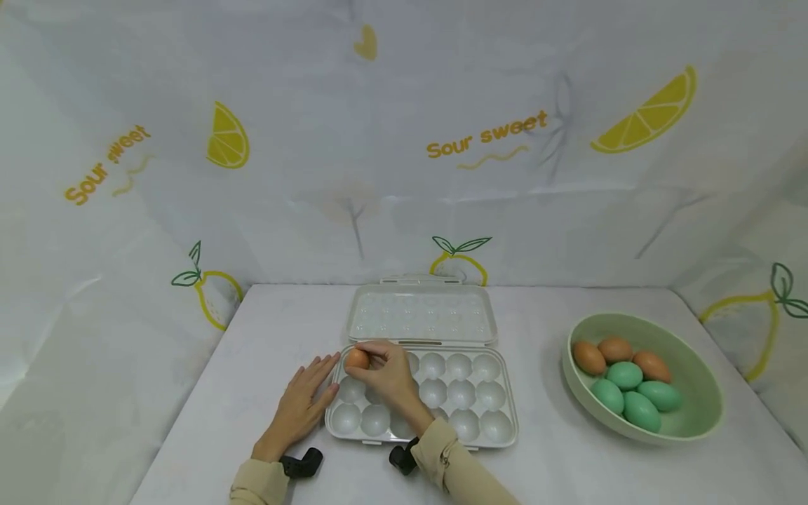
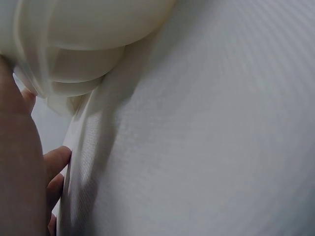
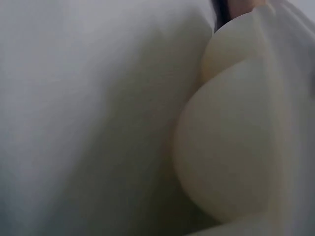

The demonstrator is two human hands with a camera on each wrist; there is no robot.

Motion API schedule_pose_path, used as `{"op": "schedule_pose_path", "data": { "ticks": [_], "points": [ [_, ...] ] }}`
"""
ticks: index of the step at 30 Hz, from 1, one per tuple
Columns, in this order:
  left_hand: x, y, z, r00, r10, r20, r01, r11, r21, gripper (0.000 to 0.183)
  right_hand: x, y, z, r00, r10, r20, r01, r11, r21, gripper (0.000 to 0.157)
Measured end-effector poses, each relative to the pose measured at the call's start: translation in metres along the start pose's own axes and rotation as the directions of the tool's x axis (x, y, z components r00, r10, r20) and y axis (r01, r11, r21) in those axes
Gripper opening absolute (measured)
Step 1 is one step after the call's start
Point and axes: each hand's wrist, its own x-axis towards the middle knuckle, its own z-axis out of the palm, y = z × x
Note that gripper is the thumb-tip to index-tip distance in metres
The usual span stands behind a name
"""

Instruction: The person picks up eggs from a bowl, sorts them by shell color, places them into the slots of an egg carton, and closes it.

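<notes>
A white table (image 1: pixel 252 365) stands against a pale cloth backdrop (image 1: pixel 379 154) that rises behind it and spreads to both sides, wrinkled in places. It is printed with orange "Sour sweet" lettering (image 1: pixel 486 133), yellow lemon wedges (image 1: pixel 647 119) and whole lemons drawn in outline (image 1: pixel 214 298) with green leaves.

The brown egg (image 1: pixel 356 359) is smooth, orange-brown and partly covered by fingers. It is at the far left corner of a whitish egg tray (image 1: pixel 509 400), over the corner well; whether it touches the bottom cannot be told. The right hand (image 1: pixel 388 375) reaches across the tray and pinches the egg between thumb and fingers. The left hand (image 1: pixel 299 407) lies flat with its fingers straight and a little apart, the fingertips at the tray's left edge. The translucent lid (image 1: pixel 421 312) lies folded back on the far side.

Counted, one egg is in the grip. A light green bowl (image 1: pixel 701 407) on the right holds seven more: three brown eggs (image 1: pixel 590 358) and four green eggs (image 1: pixel 642 412). The tray has three rows of wells (image 1: pixel 461 365), some hidden by the right hand and forearm. Two beige sleeves (image 1: pixel 445 452) and two black wrist devices (image 1: pixel 303 463) show, and the backdrop's lettering appears twice.
</notes>
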Motion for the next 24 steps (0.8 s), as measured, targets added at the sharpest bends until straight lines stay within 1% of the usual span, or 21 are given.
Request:
{"op": "schedule_pose_path", "data": {
  "ticks": [4, 11, 18, 21, 24],
  "points": [
    [-0.001, 0.002, 0.001, 1.000, -0.004, 0.004, 0.004, 1.000, 0.005, 0.054, 0.000, 0.004, 0.000, 1.000, -0.010, -0.004, 0.010, 0.999, -0.048, 0.042],
    [-0.001, 0.003, 0.000, 1.000, -0.003, -0.003, 0.003, 1.000, 0.006, 0.054, 0.004, 0.008, 0.000, 1.000, -0.024, 0.000, 0.024, 0.998, -0.054, 0.041],
    [0.000, 0.002, 0.000, 1.000, 0.008, -0.011, -0.008, 1.000, 0.007, 0.053, 0.007, 0.013, 0.004, 0.996, -0.089, 0.018, 0.091, 0.991, -0.099, 0.038],
    [0.000, 0.002, 0.000, 1.000, 0.015, -0.013, -0.014, 1.000, 0.007, 0.053, 0.008, 0.015, 0.005, 0.992, -0.127, 0.019, 0.129, 0.977, -0.169, 0.038],
    [0.001, 0.002, 0.000, 1.000, 0.013, -0.013, -0.013, 1.000, 0.012, 0.054, 0.007, 0.014, 0.005, 0.983, -0.180, 0.022, 0.179, 0.943, -0.280, 0.038]
  ]
}}
